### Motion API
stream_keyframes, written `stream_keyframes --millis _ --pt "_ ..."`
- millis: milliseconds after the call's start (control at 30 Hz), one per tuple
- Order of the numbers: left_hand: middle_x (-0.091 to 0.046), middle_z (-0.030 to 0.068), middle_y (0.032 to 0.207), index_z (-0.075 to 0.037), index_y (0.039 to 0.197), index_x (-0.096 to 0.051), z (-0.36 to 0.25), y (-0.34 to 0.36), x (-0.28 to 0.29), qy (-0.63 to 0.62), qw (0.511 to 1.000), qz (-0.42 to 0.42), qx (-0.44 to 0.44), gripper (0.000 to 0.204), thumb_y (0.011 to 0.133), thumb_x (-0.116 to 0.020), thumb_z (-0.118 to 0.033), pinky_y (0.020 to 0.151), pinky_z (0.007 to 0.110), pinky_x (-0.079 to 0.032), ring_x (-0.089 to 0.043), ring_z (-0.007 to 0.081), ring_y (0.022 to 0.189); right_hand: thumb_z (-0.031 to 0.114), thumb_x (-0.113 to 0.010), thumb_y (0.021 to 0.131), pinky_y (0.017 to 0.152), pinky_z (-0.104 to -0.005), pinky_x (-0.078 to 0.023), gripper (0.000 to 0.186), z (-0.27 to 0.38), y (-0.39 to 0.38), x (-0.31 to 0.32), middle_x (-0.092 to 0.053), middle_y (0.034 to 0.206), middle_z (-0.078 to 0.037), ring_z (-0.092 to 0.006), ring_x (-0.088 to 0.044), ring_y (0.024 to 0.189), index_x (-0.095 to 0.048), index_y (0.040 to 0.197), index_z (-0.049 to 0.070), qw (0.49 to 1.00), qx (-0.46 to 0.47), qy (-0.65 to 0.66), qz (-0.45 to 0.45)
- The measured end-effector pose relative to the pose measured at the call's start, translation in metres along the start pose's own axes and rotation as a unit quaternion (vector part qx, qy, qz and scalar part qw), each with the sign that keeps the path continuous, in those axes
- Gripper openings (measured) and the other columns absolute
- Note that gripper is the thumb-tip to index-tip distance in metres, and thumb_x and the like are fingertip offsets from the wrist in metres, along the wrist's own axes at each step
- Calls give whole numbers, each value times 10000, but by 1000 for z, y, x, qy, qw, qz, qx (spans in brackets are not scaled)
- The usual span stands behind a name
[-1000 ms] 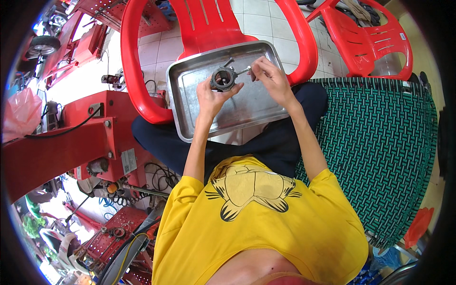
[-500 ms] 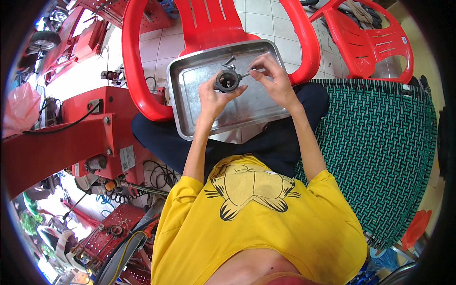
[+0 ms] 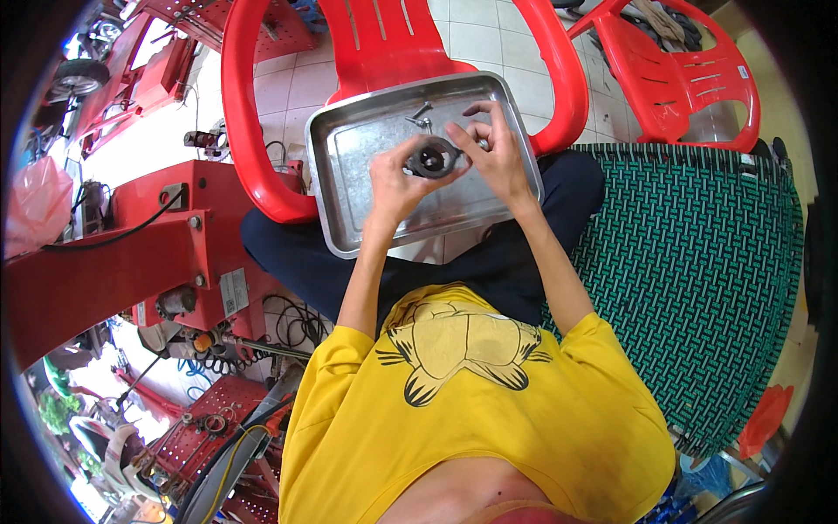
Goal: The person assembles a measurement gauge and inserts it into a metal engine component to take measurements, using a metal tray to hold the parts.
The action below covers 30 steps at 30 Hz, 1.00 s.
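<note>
Over a shallow metal tray (image 3: pixel 349 229), my left hand (image 3: pixel 394 179) grips a dark round metal part with a hollow middle (image 3: pixel 431 159). Its opening faces up, and the thumb wraps along its near side. My right hand (image 3: pixel 499 162) is close against the part's right edge, its fingers bent. A small shiny metal piece (image 3: pixel 483 143) shows between those fingers; its kind is hidden by them. Loose bolts (image 3: pixel 422 113) lie in the tray just beyond the part.
The tray rests on a red plastic chair (image 3: pixel 397 52) in front of my legs. At right are a green woven seat (image 3: pixel 690 279) and another red chair (image 3: pixel 698 74). Red workshop machinery (image 3: pixel 166 227) with cables stands close on my left.
The round part has shifted slightly right and turned in my left hand. My right hand has come in closer to it, and the rod seen earlier at its fingertips is no longer visible there.
</note>
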State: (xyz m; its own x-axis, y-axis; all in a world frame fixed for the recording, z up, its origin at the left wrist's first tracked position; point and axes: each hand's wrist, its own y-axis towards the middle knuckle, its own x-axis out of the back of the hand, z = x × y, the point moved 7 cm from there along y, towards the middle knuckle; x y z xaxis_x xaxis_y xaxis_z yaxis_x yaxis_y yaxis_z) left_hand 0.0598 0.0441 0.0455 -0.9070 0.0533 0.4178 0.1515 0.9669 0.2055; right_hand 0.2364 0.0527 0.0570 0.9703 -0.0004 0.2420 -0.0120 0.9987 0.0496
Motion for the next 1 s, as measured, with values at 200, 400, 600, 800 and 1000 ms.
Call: stream_keyframes --millis 200,400,600,800,1000 --pt "-802 56 880 -77 1039 -786 -9 -2 -8 26 999 -1 -23 455 711 -994 -316 786 331 -589 -765 166 786 283 -741 1044 567 -218 -378 385 2 -6 6 -593 642 33 -29 -495 585 -545 1254 28 999 -12 12 -34" --pt "-806 64 865 -90 1015 -800 -3 6 -6 33 999 6 19 448 709 -988 -358 767 350 -596 -782 217 778 240 -788 1000 629 -232 -448 363 5 -4 12 -644 737 24 -42 -580 677 -602 1246 47 998 -14 68 0" --pt "-805 61 855 -89 978 -787 4 6 1 13 999 0 41 428 705 -991 -348 765 349 -595 -777 197 771 144 -788 1000 721 -224 -496 444 23 -3 6 -619 919 -2 -61 -586 816 -541 1361 73 996 90 7 25" --pt "-805 61 853 -85 985 -782 0 3 0 17 1000 3 24 421 707 -991 -321 768 343 -595 -781 195 784 191 -737 1046 640 -214 -445 397 5 -4 3 -606 831 8 -58 -563 711 -543 1373 78 991 -78 85 68" --pt "-796 55 842 -83 978 -782 0 1 1 6 999 -5 32 409 704 -989 -305 757 343 -588 -762 190 755 159 -731 1043 614 -226 -449 376 18 -8 2 -619 835 -6 -55 -570 698 -543 1356 68 997 -19 40 60"
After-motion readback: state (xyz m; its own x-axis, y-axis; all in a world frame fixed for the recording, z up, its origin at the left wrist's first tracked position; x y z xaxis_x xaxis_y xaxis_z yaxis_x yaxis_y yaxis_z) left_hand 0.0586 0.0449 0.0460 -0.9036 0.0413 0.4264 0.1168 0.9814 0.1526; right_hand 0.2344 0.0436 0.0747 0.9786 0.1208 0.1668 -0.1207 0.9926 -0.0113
